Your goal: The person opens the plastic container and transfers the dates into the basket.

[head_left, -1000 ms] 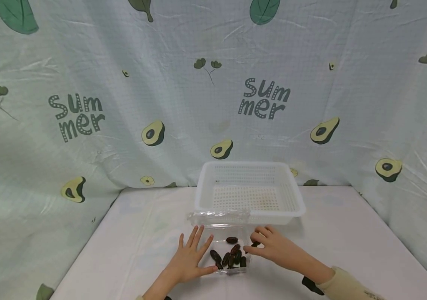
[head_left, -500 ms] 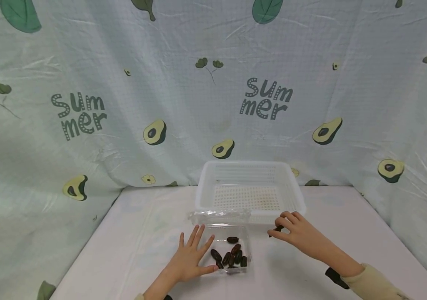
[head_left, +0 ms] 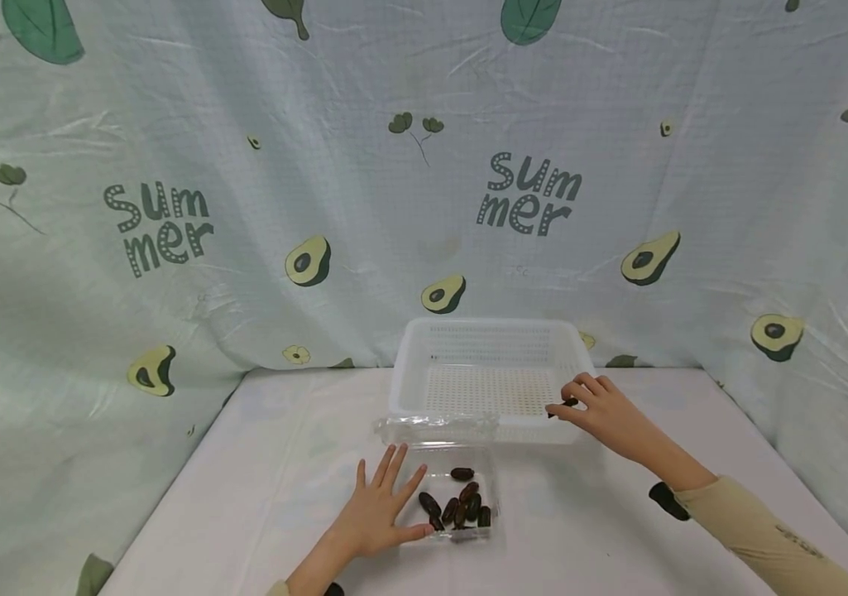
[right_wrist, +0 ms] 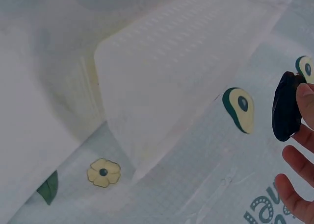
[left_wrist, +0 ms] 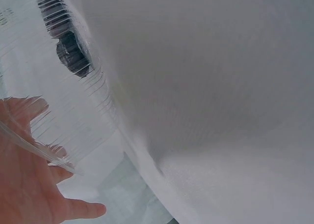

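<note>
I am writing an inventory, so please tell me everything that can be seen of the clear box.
The clear box looks like thin, shiny plastic, with ribbed walls and a lid. It sits upright and open on the table, its lid at the back, toward the basket; whether they touch is unclear. Dark oval fruits lie inside, most toward the front and one farther back. The left hand is spread at its left side, thumb at the front left corner.

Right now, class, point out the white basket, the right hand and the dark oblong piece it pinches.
White basket (head_left: 486, 389), head view: its bare mesh floor.
Right hand (head_left: 604, 415), head view: back of the hand.
Dark oblong piece (right_wrist: 286, 107), right wrist view: middle of its long side.
</note>
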Available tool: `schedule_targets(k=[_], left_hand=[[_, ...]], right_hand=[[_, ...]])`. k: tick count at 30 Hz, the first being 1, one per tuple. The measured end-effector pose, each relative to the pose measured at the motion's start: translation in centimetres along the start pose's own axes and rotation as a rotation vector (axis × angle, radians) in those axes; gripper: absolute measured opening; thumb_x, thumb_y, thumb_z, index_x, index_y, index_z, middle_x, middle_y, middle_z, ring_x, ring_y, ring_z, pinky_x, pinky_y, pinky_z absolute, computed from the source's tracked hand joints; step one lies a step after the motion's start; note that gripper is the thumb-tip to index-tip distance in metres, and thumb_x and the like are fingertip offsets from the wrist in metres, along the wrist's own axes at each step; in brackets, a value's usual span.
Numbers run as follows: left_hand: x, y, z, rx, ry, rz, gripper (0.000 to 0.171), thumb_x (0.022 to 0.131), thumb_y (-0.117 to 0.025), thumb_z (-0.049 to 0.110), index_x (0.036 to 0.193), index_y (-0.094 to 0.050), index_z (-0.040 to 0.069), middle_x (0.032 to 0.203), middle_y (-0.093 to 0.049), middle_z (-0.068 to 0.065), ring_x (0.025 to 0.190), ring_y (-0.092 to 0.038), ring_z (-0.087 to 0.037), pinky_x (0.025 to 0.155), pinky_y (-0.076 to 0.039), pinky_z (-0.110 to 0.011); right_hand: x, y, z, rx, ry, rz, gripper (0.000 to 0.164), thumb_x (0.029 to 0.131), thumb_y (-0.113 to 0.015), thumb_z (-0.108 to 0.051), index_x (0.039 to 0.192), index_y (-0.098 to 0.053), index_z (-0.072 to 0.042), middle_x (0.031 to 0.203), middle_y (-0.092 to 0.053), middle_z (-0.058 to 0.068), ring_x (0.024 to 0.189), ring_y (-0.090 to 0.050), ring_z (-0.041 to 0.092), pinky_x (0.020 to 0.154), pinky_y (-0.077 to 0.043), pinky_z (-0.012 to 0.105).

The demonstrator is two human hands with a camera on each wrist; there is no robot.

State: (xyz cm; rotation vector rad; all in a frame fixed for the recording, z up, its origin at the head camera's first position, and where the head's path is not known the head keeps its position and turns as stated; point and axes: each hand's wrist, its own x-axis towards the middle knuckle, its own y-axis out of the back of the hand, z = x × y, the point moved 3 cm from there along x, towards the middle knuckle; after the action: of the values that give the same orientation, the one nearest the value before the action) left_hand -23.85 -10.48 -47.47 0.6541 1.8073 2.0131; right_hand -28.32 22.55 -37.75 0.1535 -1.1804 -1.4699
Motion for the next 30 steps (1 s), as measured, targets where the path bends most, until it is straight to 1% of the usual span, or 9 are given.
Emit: schedule_targets(k=[2, 3, 7, 8, 9, 13, 18, 26, 30], left_hand=[[-0.1, 0.0, 0.0, -0.003, 0.003, -0.006, 0.081, 0.079, -0.037, 0.070, 0.141, -0.028, 0.020, 0.149, -0.011, -0.018, 0.137, -0.011, -0.037, 0.094, -0.018, -0.069], [-0.1, 0.1, 0.0, -0.012, 0.003, -0.007, 0.080, 0.079, -0.038, 0.069, 0.141, -0.028, 0.019, 0.149, -0.011, -0.018, 0.136, -0.012, -0.038, 0.094, -0.018, -0.069], [-0.4, 0.1, 0.0, -0.030, 0.018, -0.021, 0.080, 0.079, -0.041, 0.068, 0.141, -0.029, 0.019, 0.149, -0.011, -0.018, 0.136, -0.012, -0.038, 0.095, -0.017, -0.069], [-0.4, 0.1, 0.0, -0.032, 0.018, -0.020, 0.080, 0.079, -0.041, 0.068, 0.141, -0.029, 0.019, 0.149, -0.012, -0.018, 0.136, -0.012, -0.038, 0.094, -0.017, -0.069], [-0.5, 0.1, 0.0, -0.035, 0.016, -0.017, 0.080, 0.079, -0.042, 0.067, 0.141, -0.030, 0.019, 0.149, -0.012, -0.018, 0.136, -0.012, -0.039, 0.094, -0.017, -0.069], [-0.5, -0.1, -0.1, -0.027, 0.014, -0.017, 0.080, 0.079, -0.040, 0.068, 0.141, -0.029, 0.020, 0.149, -0.012, -0.018, 0.136, -0.012, -0.039, 0.095, -0.017, -0.069], [-0.4, -0.2, -0.2, -0.015, 0.009, -0.011, 0.079, 0.079, -0.039, 0.069, 0.141, -0.028, 0.021, 0.149, -0.011, -0.017, 0.136, -0.012, -0.038, 0.095, -0.018, -0.069], [-0.2, -0.4, -0.3, -0.010, -0.007, -0.010, 0.079, 0.080, -0.038, 0.069, 0.141, -0.028, 0.021, 0.149, -0.011, -0.017, 0.136, -0.012, -0.038, 0.095, -0.018, -0.069], [-0.2, -0.4, -0.4, -0.001, -0.009, -0.014, 0.078, 0.080, -0.039, 0.068, 0.141, -0.028, 0.021, 0.150, -0.010, -0.017, 0.137, -0.011, -0.038, 0.094, -0.018, -0.069]], right_hand=[[0.4, -0.5, 0.4, -0.007, -0.006, -0.018, 0.042, 0.063, -0.073, -0.003, 0.100, -0.060, -0.020, 0.091, -0.050, 0.003, 0.085, -0.044, 0.019, 0.065, -0.037, 0.033], [0.7, -0.8, 0.6, -0.014, -0.009, -0.026, 0.043, 0.063, -0.073, -0.004, 0.100, -0.060, -0.021, 0.091, -0.050, 0.003, 0.085, -0.045, 0.019, 0.065, -0.037, 0.033], [1.7, -2.0, 1.1, -0.019, -0.031, -0.043, 0.038, 0.067, -0.072, -0.004, 0.100, -0.061, -0.021, 0.091, -0.051, 0.003, 0.085, -0.045, 0.020, 0.066, -0.038, 0.033], [2.0, -2.3, 1.2, -0.018, -0.040, -0.045, 0.042, 0.064, -0.073, -0.004, 0.100, -0.061, -0.022, 0.091, -0.051, 0.003, 0.085, -0.045, 0.019, 0.066, -0.037, 0.033], [2.2, -2.6, 1.2, -0.025, -0.046, -0.046, 0.041, 0.065, -0.073, -0.004, 0.099, -0.061, -0.022, 0.091, -0.052, 0.003, 0.086, -0.045, 0.019, 0.066, -0.038, 0.033], [3.3, -3.7, 1.6, -0.023, -0.065, -0.041, 0.037, 0.068, -0.073, -0.006, 0.099, -0.061, -0.023, 0.091, -0.051, 0.002, 0.086, -0.045, 0.019, 0.067, -0.038, 0.034], [4.9, -5.1, 2.2, -0.043, -0.070, -0.043, 0.031, 0.072, -0.071, -0.012, 0.099, -0.061, -0.023, 0.089, -0.052, 0.001, 0.084, -0.044, 0.019, 0.065, -0.036, 0.032], [7.5, -7.0, 4.0, -0.060, -0.069, -0.007, 0.022, 0.077, -0.068, -0.011, 0.094, -0.061, -0.021, 0.084, -0.050, 0.003, 0.077, -0.042, 0.019, 0.062, -0.034, 0.032], [8.6, -7.9, 4.7, -0.071, -0.060, -0.020, 0.018, 0.079, -0.065, -0.010, 0.094, -0.060, -0.020, 0.082, -0.050, 0.004, 0.074, -0.040, 0.019, 0.060, -0.034, 0.031]])
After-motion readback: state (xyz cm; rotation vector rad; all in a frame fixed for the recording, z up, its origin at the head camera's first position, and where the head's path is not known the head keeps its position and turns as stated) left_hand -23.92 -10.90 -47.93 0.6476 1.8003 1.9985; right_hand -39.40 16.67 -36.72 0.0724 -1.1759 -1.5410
